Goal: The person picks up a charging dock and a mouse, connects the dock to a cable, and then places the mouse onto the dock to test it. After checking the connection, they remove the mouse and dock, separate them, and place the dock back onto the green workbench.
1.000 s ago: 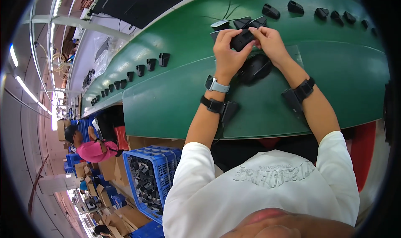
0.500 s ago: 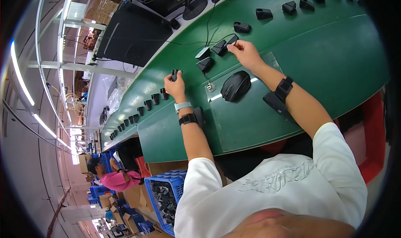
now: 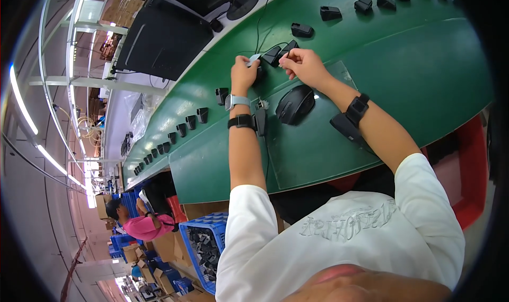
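My left hand (image 3: 244, 74) is over the near side of the work area, its thumb and fingers closed around a small pale-topped piece (image 3: 254, 59). A black block beside that piece is mostly hidden by the fingers. My right hand (image 3: 306, 67) pinches thumb and fingertips together beside two wedge-shaped black blocks (image 3: 272, 55); what sits in the pinch is too small to make out. A thin black cable runs to these blocks. Below the hands, a black computer mouse (image 3: 295, 105) rests on a clear sheet (image 3: 318, 153). Next to my left wrist stands another black block (image 3: 221, 95).
Rows of similar black blocks (image 3: 202, 115) line the green table (image 3: 403, 90) to the left and far right. A dark monitor (image 3: 161, 37) stands behind. A blue crate (image 3: 204, 249) of black parts and a red bin (image 3: 472, 180) flank me. Someone in pink sits at left.
My left hand has let go of a black block, now at the end of the left row, and moved right to the pale-topped piece. My right hand stays near the same blocks, still pinching.
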`<act>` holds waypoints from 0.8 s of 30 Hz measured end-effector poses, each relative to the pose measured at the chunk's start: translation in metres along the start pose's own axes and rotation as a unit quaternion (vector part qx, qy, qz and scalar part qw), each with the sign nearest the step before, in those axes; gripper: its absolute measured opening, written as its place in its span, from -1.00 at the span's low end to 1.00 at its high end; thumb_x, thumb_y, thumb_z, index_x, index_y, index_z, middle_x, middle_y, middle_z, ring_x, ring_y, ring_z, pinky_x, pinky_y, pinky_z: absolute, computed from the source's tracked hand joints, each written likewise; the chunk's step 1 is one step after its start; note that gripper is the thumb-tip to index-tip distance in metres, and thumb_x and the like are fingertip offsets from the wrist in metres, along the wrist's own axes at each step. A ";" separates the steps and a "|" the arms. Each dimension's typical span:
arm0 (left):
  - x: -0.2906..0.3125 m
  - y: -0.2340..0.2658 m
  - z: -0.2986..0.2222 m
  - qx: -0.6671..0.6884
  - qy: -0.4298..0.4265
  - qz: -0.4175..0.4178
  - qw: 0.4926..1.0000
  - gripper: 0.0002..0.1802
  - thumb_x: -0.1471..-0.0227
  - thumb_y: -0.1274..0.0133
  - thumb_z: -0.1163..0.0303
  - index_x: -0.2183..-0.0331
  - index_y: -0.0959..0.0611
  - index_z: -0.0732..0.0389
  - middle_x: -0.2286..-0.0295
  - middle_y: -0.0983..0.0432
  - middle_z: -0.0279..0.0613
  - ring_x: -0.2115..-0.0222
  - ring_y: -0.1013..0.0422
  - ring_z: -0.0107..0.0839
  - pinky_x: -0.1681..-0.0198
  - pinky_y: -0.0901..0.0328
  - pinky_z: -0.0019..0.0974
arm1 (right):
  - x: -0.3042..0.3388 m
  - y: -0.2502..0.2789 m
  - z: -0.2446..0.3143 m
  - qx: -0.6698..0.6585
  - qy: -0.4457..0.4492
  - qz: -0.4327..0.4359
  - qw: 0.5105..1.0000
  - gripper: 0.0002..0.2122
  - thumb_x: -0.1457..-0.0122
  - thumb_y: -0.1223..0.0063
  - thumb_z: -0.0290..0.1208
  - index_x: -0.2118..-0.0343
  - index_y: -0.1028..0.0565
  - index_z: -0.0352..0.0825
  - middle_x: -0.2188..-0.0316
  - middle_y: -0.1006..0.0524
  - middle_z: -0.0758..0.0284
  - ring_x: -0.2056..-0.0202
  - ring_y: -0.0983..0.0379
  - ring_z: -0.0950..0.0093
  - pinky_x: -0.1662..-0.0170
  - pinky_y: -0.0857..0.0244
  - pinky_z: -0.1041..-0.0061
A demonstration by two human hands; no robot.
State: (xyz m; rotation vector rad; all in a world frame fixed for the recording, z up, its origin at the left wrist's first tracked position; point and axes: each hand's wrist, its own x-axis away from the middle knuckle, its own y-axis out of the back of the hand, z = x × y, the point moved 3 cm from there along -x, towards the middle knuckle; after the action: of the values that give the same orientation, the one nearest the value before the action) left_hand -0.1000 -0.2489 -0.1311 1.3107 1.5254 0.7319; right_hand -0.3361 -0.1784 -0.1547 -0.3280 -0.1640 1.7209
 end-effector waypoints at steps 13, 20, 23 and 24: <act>0.088 0.022 -0.081 0.783 -0.009 0.104 0.613 -0.36 0.05 -0.07 0.86 -0.06 -0.39 0.19 0.00 -0.43 0.03 -0.16 -0.34 0.17 -0.34 -0.22 0.06 | 0.002 0.004 0.011 -0.206 -0.015 0.072 0.976 -0.85 -0.29 -0.20 -0.42 0.22 -0.56 -0.40 0.33 -0.61 0.31 0.32 -0.56 0.55 0.20 -0.50 0.55; 0.096 0.010 -0.076 0.755 -0.002 0.058 0.653 -0.31 0.24 -0.15 0.91 0.06 -0.43 0.13 -0.02 -0.42 -0.07 -0.11 -0.40 -0.03 -0.17 -0.38 -0.06 | 0.008 0.000 0.017 -0.179 -0.011 0.103 0.978 -0.86 -0.26 -0.21 -0.44 0.23 -0.56 -0.41 0.32 -0.62 0.31 0.33 -0.56 0.56 0.22 -0.50 0.53; 0.095 0.008 -0.069 0.707 -0.007 0.041 0.706 -0.32 0.27 -0.22 0.88 0.10 -0.42 0.14 0.02 -0.43 -0.06 -0.03 -0.45 -0.14 -0.03 -0.47 -0.16 | 0.009 -0.004 0.019 -0.117 -0.022 0.098 0.988 -0.87 -0.25 -0.22 -0.45 0.26 -0.58 -0.41 0.35 -0.63 0.31 0.35 -0.56 0.56 0.26 -0.50 0.54; 0.095 0.008 -0.068 0.674 -0.008 0.030 0.738 -0.32 0.28 -0.25 0.87 0.11 -0.41 0.15 0.04 -0.44 -0.07 0.02 -0.47 -0.19 0.03 -0.51 -0.21 | 0.009 -0.004 0.019 -0.102 -0.013 0.096 0.990 -0.87 -0.25 -0.23 -0.44 0.27 -0.58 -0.42 0.36 -0.63 0.31 0.36 -0.56 0.57 0.27 -0.50 0.55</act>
State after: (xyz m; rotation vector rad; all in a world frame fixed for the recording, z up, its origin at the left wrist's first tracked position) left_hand -0.1562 -0.1458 -0.1256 2.3454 2.0375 -0.6031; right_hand -0.3396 -0.1678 -0.1364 -0.4848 -0.3383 1.9044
